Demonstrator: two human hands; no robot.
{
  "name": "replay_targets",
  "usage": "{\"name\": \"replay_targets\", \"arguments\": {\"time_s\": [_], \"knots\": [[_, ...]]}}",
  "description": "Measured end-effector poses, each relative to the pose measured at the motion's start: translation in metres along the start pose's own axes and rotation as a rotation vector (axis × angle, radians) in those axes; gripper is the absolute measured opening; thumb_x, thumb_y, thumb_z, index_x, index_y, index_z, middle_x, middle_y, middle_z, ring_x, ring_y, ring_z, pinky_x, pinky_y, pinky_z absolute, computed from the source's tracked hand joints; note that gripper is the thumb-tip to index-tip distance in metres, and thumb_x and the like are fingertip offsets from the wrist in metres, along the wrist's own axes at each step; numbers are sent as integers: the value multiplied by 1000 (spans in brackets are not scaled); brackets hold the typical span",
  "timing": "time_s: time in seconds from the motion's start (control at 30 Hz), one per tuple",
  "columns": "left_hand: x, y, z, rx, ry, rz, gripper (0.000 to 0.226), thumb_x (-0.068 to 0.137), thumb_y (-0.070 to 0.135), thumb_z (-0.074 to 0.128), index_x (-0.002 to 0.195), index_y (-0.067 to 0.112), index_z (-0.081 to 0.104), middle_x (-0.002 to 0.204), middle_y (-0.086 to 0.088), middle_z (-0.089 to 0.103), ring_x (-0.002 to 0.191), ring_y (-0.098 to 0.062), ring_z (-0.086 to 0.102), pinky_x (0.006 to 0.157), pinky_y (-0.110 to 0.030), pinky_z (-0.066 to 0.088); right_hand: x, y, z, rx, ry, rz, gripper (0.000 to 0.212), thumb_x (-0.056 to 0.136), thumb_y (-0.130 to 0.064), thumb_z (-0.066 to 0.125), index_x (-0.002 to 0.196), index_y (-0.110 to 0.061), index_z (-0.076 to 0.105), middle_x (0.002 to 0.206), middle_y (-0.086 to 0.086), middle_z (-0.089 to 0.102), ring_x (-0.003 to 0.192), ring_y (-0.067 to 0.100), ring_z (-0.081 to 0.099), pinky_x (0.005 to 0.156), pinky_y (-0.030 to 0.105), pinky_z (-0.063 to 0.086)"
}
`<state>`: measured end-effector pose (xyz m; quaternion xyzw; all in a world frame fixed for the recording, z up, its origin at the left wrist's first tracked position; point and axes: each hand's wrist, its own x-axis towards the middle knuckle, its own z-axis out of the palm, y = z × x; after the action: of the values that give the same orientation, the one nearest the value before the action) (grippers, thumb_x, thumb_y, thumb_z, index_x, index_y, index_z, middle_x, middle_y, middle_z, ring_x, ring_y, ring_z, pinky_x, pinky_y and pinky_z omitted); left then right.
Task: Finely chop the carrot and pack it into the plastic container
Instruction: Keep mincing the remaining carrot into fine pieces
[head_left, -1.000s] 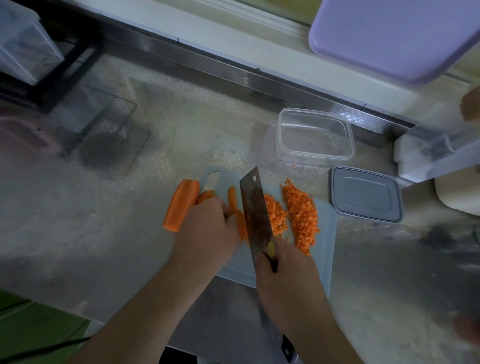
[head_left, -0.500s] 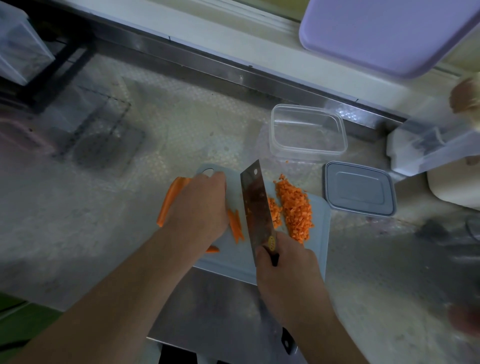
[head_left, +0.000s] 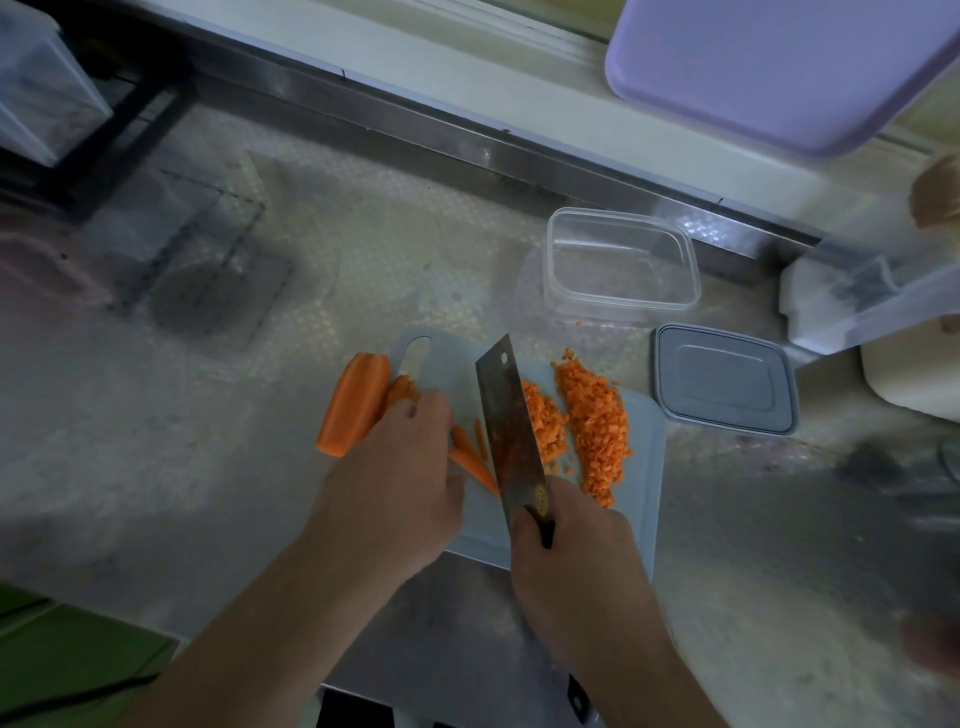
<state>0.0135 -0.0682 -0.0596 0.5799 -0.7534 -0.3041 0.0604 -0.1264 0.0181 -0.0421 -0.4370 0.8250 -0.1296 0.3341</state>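
While the right hand (head_left: 576, 566) grips the cleaver (head_left: 511, 431) at frame centre, the left hand (head_left: 400, 478) curls over carrot strips (head_left: 470, 457) on the board (head_left: 641, 467).

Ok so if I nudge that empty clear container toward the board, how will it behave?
The clear container looks thin-walled and empty, so it is probably light and should slide easily. Its wide, low shape makes tipping unlikely. The walls may flex if squeezed.

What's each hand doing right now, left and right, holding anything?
Left hand: fingers curled down over the carrot strips on the cutting board, holding them.
Right hand: grips the cleaver by its handle.
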Motion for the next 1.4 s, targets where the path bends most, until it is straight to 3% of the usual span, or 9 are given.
{"name": "replay_targets", "arguments": {"time_s": [0.23,0.4,0.53,0.63,0.83,1.07,1.27,1.4], "knots": [[10,-2,16,-13,145,63,10,101,25,61,101,26,52,96,11,52,79,-9,57,65,-33,56,2,2,1,6,12,13,21,97,-33,51,80,-21,50,74,-2,58,69,13,57,59,35,48],[0,-3,22,-55,193,1,7,104,27,56,100,23,51,91,9,51,72,-8,55,57,-24,48,1,3,5,16,15,13,24,98,-32,50,78,-20,46,73,0,56,69,15,55,54,30,41],[-1,-1,27,-117,168,0,9,102,31,58,100,23,54,94,8,54,78,-10,58,69,-39,57,2,1,10,24,19,-17,25,98,-32,50,76,-22,44,70,-1,54,65,15,53,53,29,37],[2,0,29,-187,125,0,9,99,30,62,102,22,57,97,8,58,87,-12,61,77,-42,56,3,0,15,28,14,-43,19,98,-32,51,80,-24,48,71,-2,55,66,17,55,57,33,43],[1,-11,33,-217,140,70,10,98,21,67,104,27,60,98,14,56,87,-6,60,78,-38,55,3,0,12,26,8,-46,22,97,-30,51,76,-23,47,68,-2,54,61,14,53,52,27,38],[-4,-16,35,-217,298,210,5,101,21,64,104,24,65,105,11,54,86,-7,58,71,-35,56,1,-4,6,26,15,-79,25,99,-29,52,75,-25,45,69,-4,53,62,11,52,51,24,36],[0,-24,46,-108,352,347,7,97,10,71,103,14,70,105,4,62,101,-16,59,90,-30,48,3,-4,3,26,14,-76,25,100,-31,50,76,-24,45,73,-3,54,64,13,51,54,26,34],[-1,-32,55,-151,382,376,4,97,15,72,100,13,72,107,5,65,103,-12,60,94,-25,49,3,-4,2,8,26,-91,24,100,-31,50,77,-24,48,72,-4,55,63,12,52,52,25,35]]}}
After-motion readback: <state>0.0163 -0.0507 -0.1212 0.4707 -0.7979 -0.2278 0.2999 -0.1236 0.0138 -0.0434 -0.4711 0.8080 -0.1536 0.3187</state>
